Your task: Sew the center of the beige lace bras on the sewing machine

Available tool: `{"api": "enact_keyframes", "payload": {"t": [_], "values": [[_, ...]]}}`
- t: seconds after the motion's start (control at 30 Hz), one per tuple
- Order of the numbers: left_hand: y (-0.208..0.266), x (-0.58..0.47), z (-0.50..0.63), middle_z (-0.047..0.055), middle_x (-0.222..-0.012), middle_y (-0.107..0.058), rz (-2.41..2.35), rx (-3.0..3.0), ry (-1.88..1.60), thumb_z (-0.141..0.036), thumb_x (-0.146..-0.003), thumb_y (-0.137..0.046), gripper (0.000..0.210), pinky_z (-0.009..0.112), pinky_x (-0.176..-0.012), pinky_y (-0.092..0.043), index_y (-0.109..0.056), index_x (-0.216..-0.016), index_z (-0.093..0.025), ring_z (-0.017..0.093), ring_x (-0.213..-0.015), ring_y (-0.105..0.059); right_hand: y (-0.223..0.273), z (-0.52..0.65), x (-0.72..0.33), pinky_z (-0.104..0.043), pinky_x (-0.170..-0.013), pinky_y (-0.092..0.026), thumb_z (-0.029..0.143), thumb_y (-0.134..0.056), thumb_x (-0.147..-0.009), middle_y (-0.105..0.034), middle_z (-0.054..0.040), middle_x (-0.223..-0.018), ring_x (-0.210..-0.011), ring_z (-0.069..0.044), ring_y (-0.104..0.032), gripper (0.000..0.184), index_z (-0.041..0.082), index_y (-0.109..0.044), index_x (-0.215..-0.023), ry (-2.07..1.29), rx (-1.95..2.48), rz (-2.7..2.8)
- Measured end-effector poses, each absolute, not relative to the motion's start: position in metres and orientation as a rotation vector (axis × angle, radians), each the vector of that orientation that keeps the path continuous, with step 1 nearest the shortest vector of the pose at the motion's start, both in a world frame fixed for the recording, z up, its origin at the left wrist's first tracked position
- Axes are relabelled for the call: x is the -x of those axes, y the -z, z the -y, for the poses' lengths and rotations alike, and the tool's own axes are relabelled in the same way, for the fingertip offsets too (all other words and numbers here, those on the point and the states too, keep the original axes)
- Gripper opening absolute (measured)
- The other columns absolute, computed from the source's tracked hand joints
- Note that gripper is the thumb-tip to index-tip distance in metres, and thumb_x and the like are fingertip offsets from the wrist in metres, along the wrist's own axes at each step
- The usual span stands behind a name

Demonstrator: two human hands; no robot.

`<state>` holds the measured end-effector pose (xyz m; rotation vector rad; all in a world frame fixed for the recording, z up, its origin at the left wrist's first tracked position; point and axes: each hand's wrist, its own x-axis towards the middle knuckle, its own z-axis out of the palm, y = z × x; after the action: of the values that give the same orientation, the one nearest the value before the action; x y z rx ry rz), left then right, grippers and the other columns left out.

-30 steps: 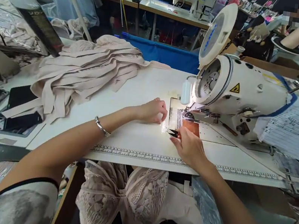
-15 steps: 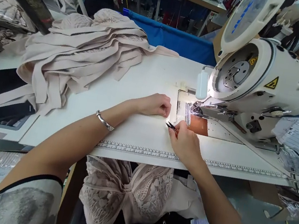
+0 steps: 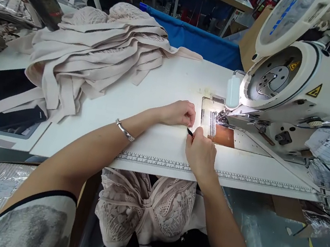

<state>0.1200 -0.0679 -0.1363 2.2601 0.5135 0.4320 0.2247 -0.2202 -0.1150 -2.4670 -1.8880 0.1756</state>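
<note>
Pinching slim black pointed snips (image 3: 189,132), right hand (image 3: 201,150) closed around them, tip jutting toward curled left hand (image 3: 181,113), its hold unclear, over smooth flat white tabletop (image 3: 166,77)

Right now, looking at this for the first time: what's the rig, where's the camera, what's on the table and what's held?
There's no robot here: these are a person's own bare hands, seen by a camera worn on the head, looking forward and down. On the white table, a sewing machine stands at the right and a heap of beige garments lies at the left. A printed ruler runs along the front edge. Below that edge is a beige lace garment.

The right hand grips a small dark-tipped tool, mostly hidden by the fingers. The left hand is curled just beside it; whether it holds anything, I can't tell.
</note>
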Motion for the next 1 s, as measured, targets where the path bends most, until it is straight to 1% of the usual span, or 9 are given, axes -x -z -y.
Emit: {"api": "enact_keyframes", "payload": {"t": [0.1,0.2,0.37,0.5,0.67,0.77,0.87,0.93,1.0], "values": [[0.136,-0.122,0.069,0.003,-0.086,-0.062,-0.567,-2.272,-0.498,-0.018,-0.071,-0.074,0.004,0.031,-0.090,-0.045,-0.076,-0.068,-0.019,0.020,-0.094,-0.055,0.114,0.220,-0.228,-0.033,-0.059,-0.034,0.025,-0.044,-0.100,-0.073,-0.0158,-0.087,-0.084,-0.033,-0.070,0.015,0.016,-0.055,-0.107,-0.173,2.483,1.876],[0.136,-0.123,0.070,0.002,-0.082,-0.058,-0.587,-2.215,-0.520,-0.016,-0.068,-0.076,0.005,0.030,-0.086,-0.046,-0.077,-0.066,-0.020,0.019,-0.090,-0.054,0.112,0.219,-0.230,-0.032,-0.059,-0.033,0.028,-0.046,-0.101,-0.072,-0.0145,-0.088,-0.083,-0.032,-0.070,0.016,0.016,-0.054,-0.106,-0.181,2.520,1.846],[0.135,-0.123,0.072,-0.001,-0.078,-0.054,-0.618,-2.120,-0.529,-0.011,-0.068,-0.075,0.010,0.026,-0.071,-0.045,-0.076,-0.063,-0.020,0.013,-0.072,-0.052,0.111,0.216,-0.228,-0.030,-0.060,-0.033,0.029,-0.047,-0.101,-0.072,-0.0122,-0.088,-0.085,-0.030,-0.069,0.016,0.016,-0.053,-0.109,-0.193,2.529,1.850],[0.132,-0.124,0.072,-0.002,-0.076,-0.055,-0.662,-2.050,-0.598,-0.009,-0.068,-0.076,0.011,0.025,-0.069,-0.046,-0.074,-0.062,-0.019,0.010,-0.065,-0.051,0.113,0.216,-0.227,-0.030,-0.060,-0.032,0.030,-0.047,-0.102,-0.072,-0.0120,-0.088,-0.086,-0.030,-0.069,0.017,0.015,-0.053,-0.109,-0.182,2.521,1.857],[0.130,-0.129,0.075,-0.002,-0.074,-0.061,-0.780,-1.917,-0.726,-0.004,-0.065,-0.076,0.016,0.024,-0.068,-0.048,-0.070,-0.058,-0.017,0.010,-0.064,-0.057,0.117,0.210,-0.226,-0.032,-0.061,-0.031,0.030,-0.045,-0.103,-0.072,-0.0118,-0.086,-0.083,-0.031,-0.069,0.018,0.014,-0.052,-0.110,-0.155,2.464,1.893],[0.134,-0.131,0.072,-0.002,-0.072,-0.062,-0.911,-1.802,-0.862,-0.003,-0.069,-0.073,0.017,0.023,-0.061,-0.047,-0.066,-0.058,-0.015,0.008,-0.056,-0.056,0.119,0.209,-0.230,-0.032,-0.059,-0.030,0.030,-0.047,-0.102,-0.071,-0.0112,-0.084,-0.080,-0.030,-0.068,0.016,0.015,-0.052,-0.106,-0.141,2.441,1.895],[0.138,-0.130,0.061,-0.003,-0.071,-0.062,-1.079,-1.655,-1.045,-0.004,-0.077,-0.065,0.019,0.022,-0.056,-0.046,-0.060,-0.062,-0.015,0.007,-0.049,-0.054,0.121,0.214,-0.239,-0.031,-0.057,-0.028,0.029,-0.049,-0.100,-0.071,-0.0098,-0.080,-0.074,-0.028,-0.067,0.015,0.015,-0.054,-0.102,-0.122,2.405,1.869],[0.140,-0.127,0.052,-0.003,-0.073,-0.062,-1.189,-1.544,-1.168,-0.004,-0.084,-0.057,0.021,0.021,-0.057,-0.046,-0.056,-0.067,-0.017,0.008,-0.052,-0.059,0.123,0.219,-0.247,-0.030,-0.057,-0.029,0.030,-0.048,-0.100,-0.070,-0.0085,-0.077,-0.069,-0.026,-0.065,0.018,0.014,-0.055,-0.105,-0.103,2.340,1.847],[0.140,-0.124,0.046,-0.003,-0.074,-0.061,-1.264,-1.392,-1.298,-0.004,-0.088,-0.052,0.022,0.020,-0.060,-0.049,-0.052,-0.071,-0.018,0.009,-0.059,-0.066,0.124,0.220,-0.254,-0.030,-0.057,-0.033,0.032,-0.050,-0.100,-0.070,-0.0067,-0.074,-0.064,-0.024,-0.064,0.024,0.013,-0.058,-0.112,-0.071,2.250,1.864]]}}
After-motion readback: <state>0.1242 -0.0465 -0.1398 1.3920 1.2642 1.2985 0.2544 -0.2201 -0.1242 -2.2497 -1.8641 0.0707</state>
